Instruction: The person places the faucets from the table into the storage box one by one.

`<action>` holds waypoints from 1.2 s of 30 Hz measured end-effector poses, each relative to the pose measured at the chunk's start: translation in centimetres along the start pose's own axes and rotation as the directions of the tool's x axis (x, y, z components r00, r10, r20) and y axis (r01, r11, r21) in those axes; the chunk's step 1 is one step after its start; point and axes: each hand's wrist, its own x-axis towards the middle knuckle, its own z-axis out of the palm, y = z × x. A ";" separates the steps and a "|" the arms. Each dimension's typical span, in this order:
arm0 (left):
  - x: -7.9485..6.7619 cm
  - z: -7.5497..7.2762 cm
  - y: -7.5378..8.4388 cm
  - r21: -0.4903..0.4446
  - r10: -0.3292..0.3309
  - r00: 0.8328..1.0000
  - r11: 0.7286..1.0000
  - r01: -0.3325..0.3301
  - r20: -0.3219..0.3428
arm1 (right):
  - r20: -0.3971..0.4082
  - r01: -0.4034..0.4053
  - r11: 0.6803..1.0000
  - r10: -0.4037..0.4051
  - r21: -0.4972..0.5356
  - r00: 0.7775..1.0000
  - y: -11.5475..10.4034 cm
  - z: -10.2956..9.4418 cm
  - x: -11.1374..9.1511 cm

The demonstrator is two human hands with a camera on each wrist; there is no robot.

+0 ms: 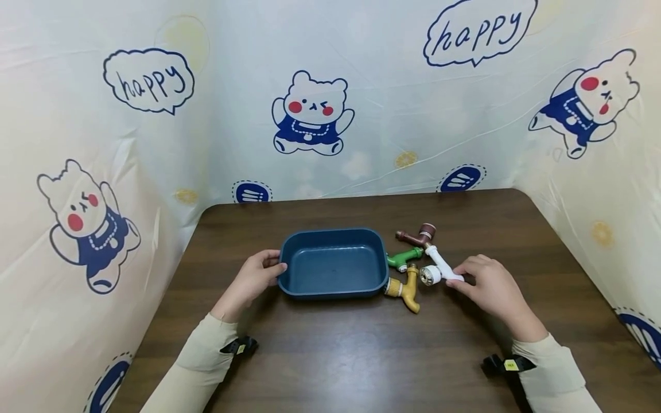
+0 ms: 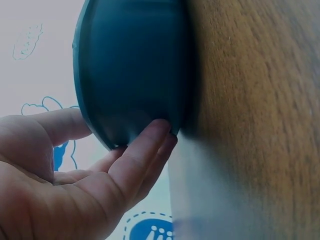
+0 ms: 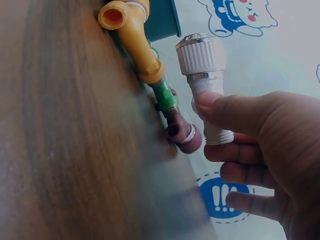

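At the left end of a dark blue rectangular basin (image 1: 333, 292), my left hand (image 1: 254, 280) holds the wall, thumb at the rim. The left wrist view shows fingers (image 2: 145, 152) against the basin's outer wall. To the right, my right hand (image 1: 488, 284) pinches the outlet end of a white plastic faucet (image 1: 438, 261) between thumb and fingers. In the right wrist view this faucet shows its ribbed knob (image 3: 201, 56). Between basin and right hand lie a green faucet (image 1: 405, 259), a yellow faucet (image 1: 410, 288) and a brown faucet (image 1: 417, 236).
All of this is on a dark wood-grain table (image 1: 341, 355). A pale printed curtain (image 1: 382, 103) with cartoon bears hangs behind and at both sides. The yellow and green faucets lie close against the basin's right end.
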 end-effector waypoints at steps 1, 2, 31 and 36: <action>0.0 0.0 0.0 0.003 -0.002 1.000 1.000 0.002 0.000 | -0.009 0.006 1.000 -0.006 0.000 1.000 -0.1 -0.1 0.1; 0.3 0.0 -0.4 0.005 0.000 1.000 1.000 0.000 -0.004 | -0.018 0.015 1.000 -0.015 -0.002 1.000 -0.1 -0.1 0.2; 0.2 -0.2 -0.3 0.006 -0.012 1.000 1.000 0.012 -0.001 | 0.032 0.071 0.997 -0.072 0.042 0.997 -2.4 -2.0 5.3; 0.2 -0.2 -0.3 -0.001 -0.002 1.000 1.000 0.002 0.003 | 0.056 0.089 0.995 -0.092 0.052 0.994 -3.1 -2.2 6.5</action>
